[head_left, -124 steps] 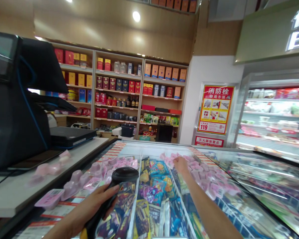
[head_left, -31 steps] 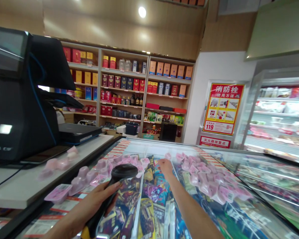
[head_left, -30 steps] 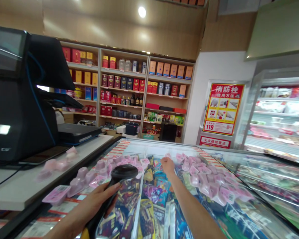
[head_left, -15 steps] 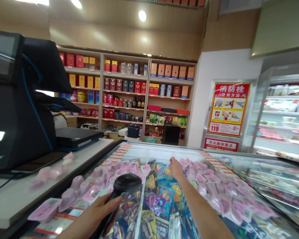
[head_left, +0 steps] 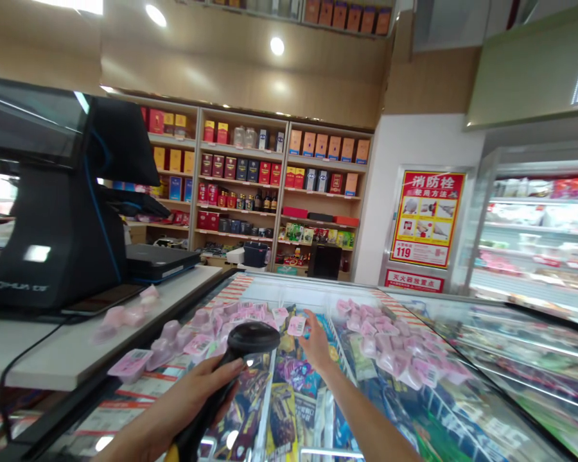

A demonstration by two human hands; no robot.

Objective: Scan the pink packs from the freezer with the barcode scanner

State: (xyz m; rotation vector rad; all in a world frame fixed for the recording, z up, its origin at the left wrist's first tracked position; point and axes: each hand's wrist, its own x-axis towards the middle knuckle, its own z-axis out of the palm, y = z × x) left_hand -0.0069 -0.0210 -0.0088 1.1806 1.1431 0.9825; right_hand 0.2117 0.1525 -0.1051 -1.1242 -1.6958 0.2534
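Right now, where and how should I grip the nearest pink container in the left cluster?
Probably pinch that pink container by its rim, coming from the near left: none borders it there, while neighbouring containers crowd its far right, and its flat labelled face is turned up.

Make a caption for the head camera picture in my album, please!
Left grip on a black scanner, right grip on a small pink pack, above colourful packets.

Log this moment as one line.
left hand: grip on black handheld scanner; right hand: grip on barcode-labelled small pink plastic tub; right side: cluster of similar pink tubs
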